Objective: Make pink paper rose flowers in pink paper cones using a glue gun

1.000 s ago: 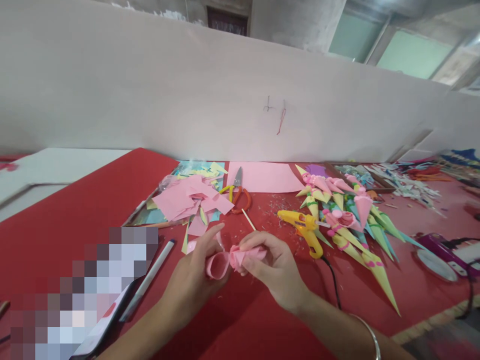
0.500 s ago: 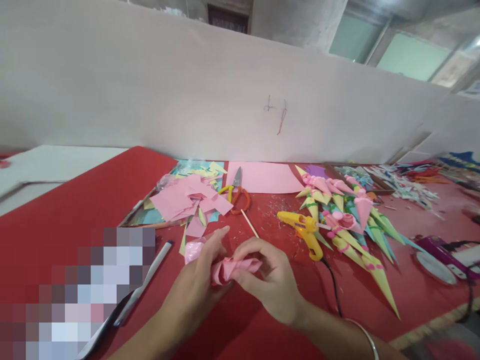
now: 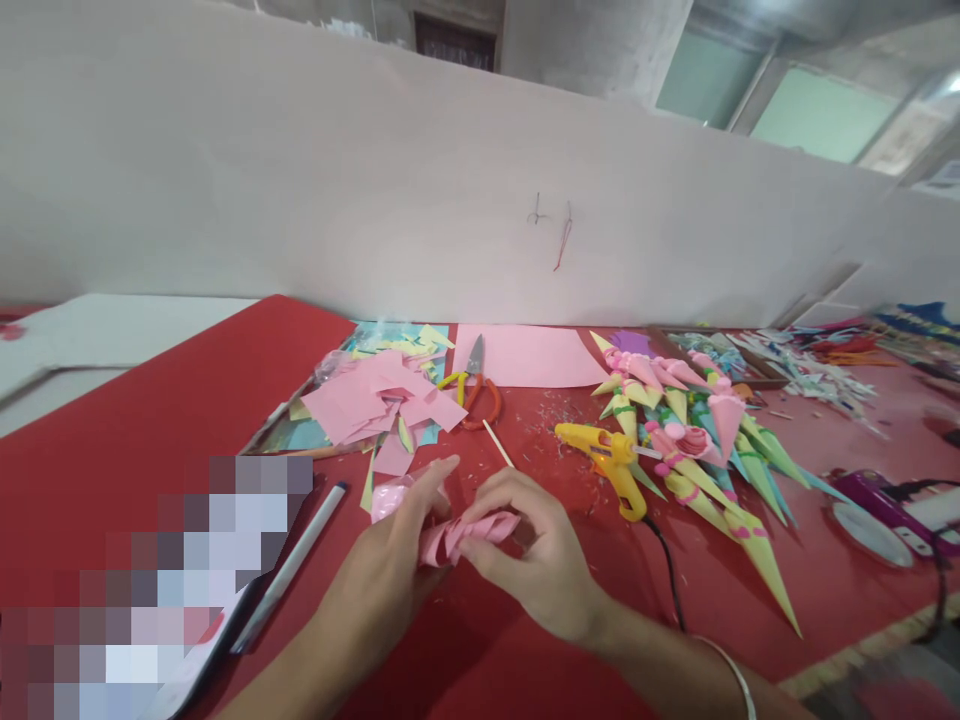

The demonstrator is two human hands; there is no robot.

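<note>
Between my hands is a folded, crumpled piece of pink paper (image 3: 484,528), held above the red tabletop. My left hand (image 3: 401,535) grips its left end, fingers curled behind it and partly hidden. My right hand (image 3: 540,550) pinches the paper's middle between thumb and fingers. A thin wooden stick (image 3: 498,443) lies just beyond my right hand. Close behind my left hand rests a shiny pink plastic-wrapped bundle (image 3: 388,500). Scissors (image 3: 472,385) with yellow and orange handles lie farther back, touching a pile of pink paper pieces (image 3: 375,395).
A yellow glue gun (image 3: 606,455) with a black cord lies right of my hands. Beyond it are several yellow, pink and green paper cones (image 3: 727,420). A white-barrelled pen (image 3: 300,550) lies at left. A pink sheet (image 3: 525,355) sits against the white partition (image 3: 375,180).
The pink paper has shifted slightly left and its left end looks more narrowly folded. My right fingers have moved a little along it; the items on the table are unchanged.
</note>
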